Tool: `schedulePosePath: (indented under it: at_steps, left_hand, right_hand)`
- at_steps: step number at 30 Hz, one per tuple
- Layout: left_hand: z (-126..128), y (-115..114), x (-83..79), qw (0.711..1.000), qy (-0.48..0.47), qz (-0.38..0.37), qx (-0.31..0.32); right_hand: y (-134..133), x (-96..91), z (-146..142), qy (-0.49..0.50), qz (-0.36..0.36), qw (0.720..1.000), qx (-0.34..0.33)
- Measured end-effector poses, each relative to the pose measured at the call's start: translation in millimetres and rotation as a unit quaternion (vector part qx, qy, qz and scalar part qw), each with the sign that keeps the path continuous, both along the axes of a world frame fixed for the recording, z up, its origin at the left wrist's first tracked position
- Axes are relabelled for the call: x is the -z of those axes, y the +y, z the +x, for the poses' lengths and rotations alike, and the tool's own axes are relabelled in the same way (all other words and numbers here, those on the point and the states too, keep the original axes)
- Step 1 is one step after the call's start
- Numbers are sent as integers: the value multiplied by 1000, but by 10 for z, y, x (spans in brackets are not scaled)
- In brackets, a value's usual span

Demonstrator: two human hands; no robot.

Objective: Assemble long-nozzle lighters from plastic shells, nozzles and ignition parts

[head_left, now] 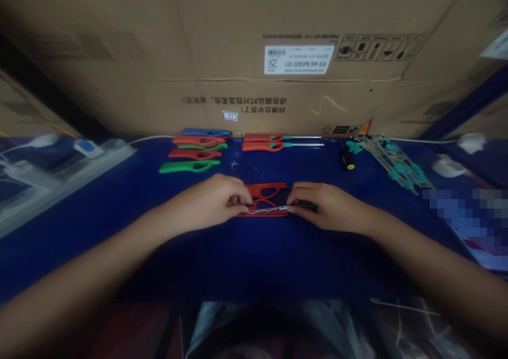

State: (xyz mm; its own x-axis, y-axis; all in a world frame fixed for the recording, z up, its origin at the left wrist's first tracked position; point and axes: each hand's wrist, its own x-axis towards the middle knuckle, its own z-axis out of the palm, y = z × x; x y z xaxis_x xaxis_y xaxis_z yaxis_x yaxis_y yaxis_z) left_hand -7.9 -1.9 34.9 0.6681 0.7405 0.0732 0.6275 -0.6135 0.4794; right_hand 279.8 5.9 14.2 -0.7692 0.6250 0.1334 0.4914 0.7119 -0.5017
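Two red lighter shell halves (265, 190) lie on the blue table between my hands, the nearer one partly covered by my fingers. My left hand (216, 203) is closed in a pinch at the left end of a pale thin wire (262, 211), above the nearer shell. Opposite it, my right hand (327, 205) pinches a small silver-and-black part (282, 208) at the wire's right end. A dark piece (308, 205) shows among the right fingers; its exact kind is unclear.
Several coloured lighter shells (190, 167) lie at the back left. Behind my hands are two red long-nosed lighters (264, 146). A black screwdriver (348, 160) and a pile of metal rods with teal parts (397, 163) lie right. A cardboard box (159, 83) stands behind.
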Motion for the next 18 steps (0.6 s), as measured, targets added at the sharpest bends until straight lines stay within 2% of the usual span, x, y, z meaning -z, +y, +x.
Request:
schedulePosePath:
  at_steps: [10,18]
  left_hand:
    - [42,-15,-10,1000,23,-7,-20]
    - [27,3,6,1000,-3,12,2]
  right_hand:
    - [-66,-74,15,-75,104,991,-37]
    - [-131,-47,-55,-118,238,960,-83]
